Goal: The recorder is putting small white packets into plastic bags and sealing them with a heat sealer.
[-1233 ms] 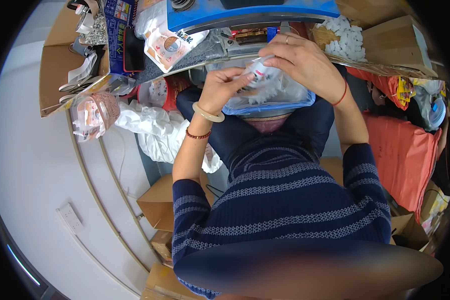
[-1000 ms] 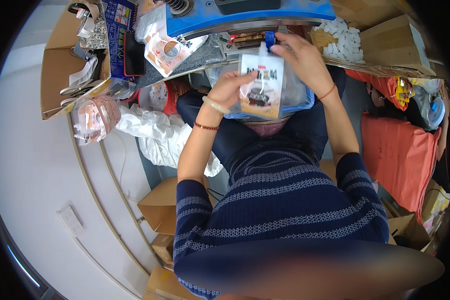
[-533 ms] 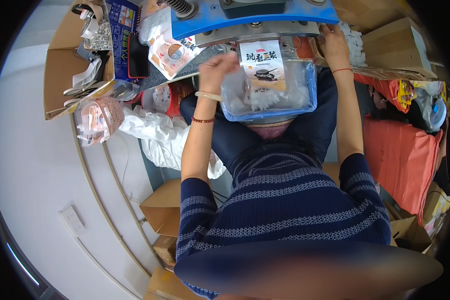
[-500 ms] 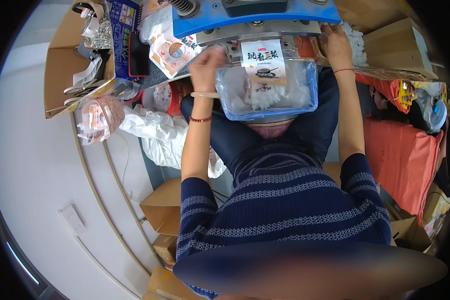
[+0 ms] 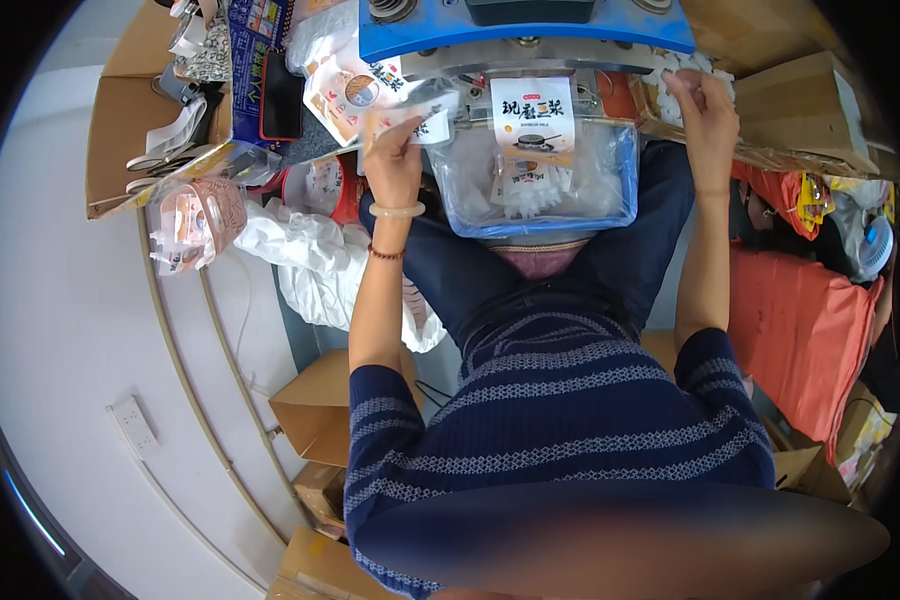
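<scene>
My left hand (image 5: 394,160) is raised beside the machine, pinching a printed white pouch (image 5: 432,118) that is partly blurred. A blue press-like machine (image 5: 530,38) with a metal bar stands in front of me. Under its bar another printed pouch (image 5: 534,112) hangs down over a bin lined with a blue-edged clear bag (image 5: 632,190). White plastic bits and part of a printed pouch show in the bin. My right hand (image 5: 708,125) is over a pile of small white plastic pieces (image 5: 720,88), fingers closed together; what they hold is too small to name.
More printed pouches (image 5: 342,95) lie left of the machine, near a black phone-like device (image 5: 280,108). Cardboard boxes (image 5: 805,115) stand at right and far left. A clear bag of pouches (image 5: 192,225) hangs at the left table edge. Red sheeting (image 5: 790,330) hangs at right.
My left hand has moved left from the machine and now holds a pouch. My right hand has shifted right from beside the bar to the white pieces. The view has moved slightly.
</scene>
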`<state>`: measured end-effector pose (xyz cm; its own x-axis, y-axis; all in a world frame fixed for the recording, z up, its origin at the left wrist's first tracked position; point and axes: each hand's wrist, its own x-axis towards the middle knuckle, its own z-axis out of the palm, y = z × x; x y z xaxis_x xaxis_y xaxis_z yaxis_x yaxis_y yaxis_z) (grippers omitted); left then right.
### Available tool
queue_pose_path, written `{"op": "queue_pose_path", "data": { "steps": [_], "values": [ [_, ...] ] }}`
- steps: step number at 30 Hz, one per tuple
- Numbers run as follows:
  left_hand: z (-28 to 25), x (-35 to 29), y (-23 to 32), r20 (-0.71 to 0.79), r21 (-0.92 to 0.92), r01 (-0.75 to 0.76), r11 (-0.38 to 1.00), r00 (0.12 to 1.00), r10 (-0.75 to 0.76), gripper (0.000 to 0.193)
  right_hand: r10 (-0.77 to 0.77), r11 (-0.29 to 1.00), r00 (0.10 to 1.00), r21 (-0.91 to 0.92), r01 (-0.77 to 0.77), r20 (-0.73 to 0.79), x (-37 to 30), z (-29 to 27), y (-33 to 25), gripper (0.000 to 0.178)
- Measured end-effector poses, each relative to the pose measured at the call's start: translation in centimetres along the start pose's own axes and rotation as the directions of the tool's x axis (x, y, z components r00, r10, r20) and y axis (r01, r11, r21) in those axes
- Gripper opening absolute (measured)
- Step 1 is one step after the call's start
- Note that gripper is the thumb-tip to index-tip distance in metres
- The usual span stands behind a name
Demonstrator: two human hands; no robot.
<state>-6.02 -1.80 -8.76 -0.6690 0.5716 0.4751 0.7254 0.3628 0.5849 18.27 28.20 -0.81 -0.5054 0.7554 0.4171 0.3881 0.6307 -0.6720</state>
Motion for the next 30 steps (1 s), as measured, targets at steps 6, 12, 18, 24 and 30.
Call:
{"op": "queue_pose_path", "data": {
  "steps": [6,12,18,24,30],
  "values": [
    [-1.9,-1.3,5.3,0.353,-0.529,0.529,0.664,0.848,-0.395,0.019,-0.033,0.871,0.904,0.455,-0.183,0.426,-7.0,2.3,-6.2,0.02],
    [-2.5,-0.3,10.1,0.528,-0.571,0.637,0.518,0.768,-0.362,0.017,-0.335,0.823,0.899,0.553,0.133,0.283,-4.2,2.2,-12.1,0.022],
    [-2.4,0.0,8.5,0.756,-0.392,0.724,0.568,0.605,-0.25,0.018,-0.581,0.813,0.639,0.311,0.493,0.505,-1.8,2.6,-10.8,0.019],
    [2.2,-0.4,7.5,0.89,-0.451,0.884,-0.118,0.438,-0.124,0.026,-0.235,0.972,0.886,0.088,0.219,0.399,-2.3,5.3,-6.3,0.03],
    [4.9,2.9,5.9,0.862,-0.502,0.841,-0.203,0.468,-0.194,0.022,-0.227,0.883,0.939,-0.352,0.31,0.257,0.3,3.7,-0.9,0.023]
  ]
}}
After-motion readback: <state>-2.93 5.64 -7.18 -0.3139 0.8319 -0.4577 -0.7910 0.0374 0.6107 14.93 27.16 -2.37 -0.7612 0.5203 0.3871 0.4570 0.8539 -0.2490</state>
